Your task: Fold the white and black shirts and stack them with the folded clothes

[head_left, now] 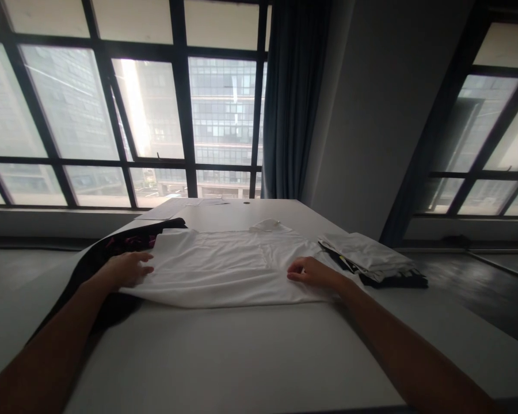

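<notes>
A white collared shirt (224, 264) lies spread sideways on the white table, its collar (265, 225) on the far side and creases running across the cloth. My left hand (132, 269) is at the shirt's left end, fingers apart and slightly blurred. Over the right part of the shirt, my right hand (308, 271) has its fingers bent together against the fabric; the thumb is hard to make out.
A pile of folded clothes (371, 259), white over black, sits at the table's right edge. On the left lies a black bag or cloth (99, 259) with dark pink inside. Papers (164, 210) rest at the far end of the table (224, 356), near windows and a curtain (291, 103).
</notes>
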Motion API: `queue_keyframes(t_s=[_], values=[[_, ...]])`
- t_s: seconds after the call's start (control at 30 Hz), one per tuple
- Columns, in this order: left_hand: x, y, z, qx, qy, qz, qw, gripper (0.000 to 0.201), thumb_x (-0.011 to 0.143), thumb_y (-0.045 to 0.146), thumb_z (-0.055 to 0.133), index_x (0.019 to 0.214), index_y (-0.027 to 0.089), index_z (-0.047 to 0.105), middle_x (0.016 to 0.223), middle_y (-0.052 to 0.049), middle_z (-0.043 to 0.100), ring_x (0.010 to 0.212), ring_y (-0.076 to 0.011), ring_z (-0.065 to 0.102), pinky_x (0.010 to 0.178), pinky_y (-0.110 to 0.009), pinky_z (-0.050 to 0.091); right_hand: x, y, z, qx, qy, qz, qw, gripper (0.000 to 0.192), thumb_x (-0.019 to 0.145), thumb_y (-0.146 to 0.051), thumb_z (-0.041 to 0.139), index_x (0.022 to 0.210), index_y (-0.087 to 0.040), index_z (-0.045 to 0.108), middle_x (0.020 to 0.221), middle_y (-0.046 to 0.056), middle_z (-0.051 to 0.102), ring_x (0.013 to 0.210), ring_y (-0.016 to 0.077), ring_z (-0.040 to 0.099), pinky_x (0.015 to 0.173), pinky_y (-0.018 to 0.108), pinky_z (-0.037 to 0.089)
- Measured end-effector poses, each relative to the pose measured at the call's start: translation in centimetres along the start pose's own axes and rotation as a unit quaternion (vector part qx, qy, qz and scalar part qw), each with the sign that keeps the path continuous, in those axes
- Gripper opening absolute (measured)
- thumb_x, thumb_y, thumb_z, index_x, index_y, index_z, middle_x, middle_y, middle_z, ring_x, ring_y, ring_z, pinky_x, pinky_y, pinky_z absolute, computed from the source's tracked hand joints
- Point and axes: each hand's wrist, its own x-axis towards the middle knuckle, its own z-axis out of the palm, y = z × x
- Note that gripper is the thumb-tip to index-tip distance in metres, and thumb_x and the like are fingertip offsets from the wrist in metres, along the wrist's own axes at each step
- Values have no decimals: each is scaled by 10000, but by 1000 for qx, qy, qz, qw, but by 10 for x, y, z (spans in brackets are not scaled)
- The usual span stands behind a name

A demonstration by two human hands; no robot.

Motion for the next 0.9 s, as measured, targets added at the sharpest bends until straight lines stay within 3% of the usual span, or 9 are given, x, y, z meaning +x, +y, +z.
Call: queue_keyframes(t_s=[0.1,0.17,0.3,0.37,0.5,0.6,0.73,0.83,0.9], values=[[2,-4,5,13,-77,-14,997,523,639,407,644,1092,158,727,1010,-131,742,893,-312,693,838,-384,510,2,5,5,-5,0,-6,1000,386,798,-487,610,927,-146,736,925,101,704,791,203,634,730,284,486],[2,-4,3,1,-88,-6,996,504,662,358,595,1090,123,721,980,-131,741,857,-285,694,804,-348,519,3,7,7,-8,-1,-5,1000,379,800,-472,611,941,-143,734,933,103,701,792,204,635,731,287,488],[-4,4,-9,0,45,76,996,347,747,284,501,945,143,749,1029,-112,724,934,-268,666,885,-354,487,3,8,7,-9,1,-4,1000,347,804,-442,618,952,-147,728,932,96,702,791,201,637,733,286,492],[-8,8,-14,34,112,83,990,327,793,274,479,941,162,748,1070,-98,709,995,-284,639,936,-408,454,3,8,7,-10,5,-2,1000,337,813,-432,618,966,-151,725,929,93,705,790,198,639,734,283,492],[-15,28,-14,92,141,67,983,309,819,296,489,936,173,748,1057,-113,704,1020,-335,622,953,-498,423,3,1,9,-38,32,3,999,304,818,-412,633,966,-165,730,961,92,704,816,203,644,739,282,492],[-20,57,-2,53,93,136,985,359,846,378,452,938,198,748,1079,-101,720,1029,-294,633,984,-422,428,3,-13,13,-51,64,-18,996,316,830,-419,628,1009,-178,725,1053,94,693,891,219,650,810,309,496],[-25,88,21,14,-69,209,975,576,859,606,384,1171,237,697,1276,-78,655,1193,-275,571,1072,-395,369,6,-28,26,-50,51,-70,995,444,871,-463,577,1207,-184,660,1313,111,598,1200,252,553,1040,348,405],[-25,81,33,47,-161,172,971,776,841,682,363,1452,214,456,1534,-101,367,1414,-314,327,1152,-517,212,9,-23,36,-71,-14,-58,996,613,924,-540,458,1417,-177,491,1502,115,408,1401,248,340,1161,379,247],[-24,67,36,70,-185,127,972,870,829,724,340,1517,193,324,1580,-124,226,1456,-338,211,1147,-585,149,11,-9,38,-85,-46,-19,995,672,951,-588,349,1492,-190,377,1570,91,275,1454,245,221,1190,420,154]])
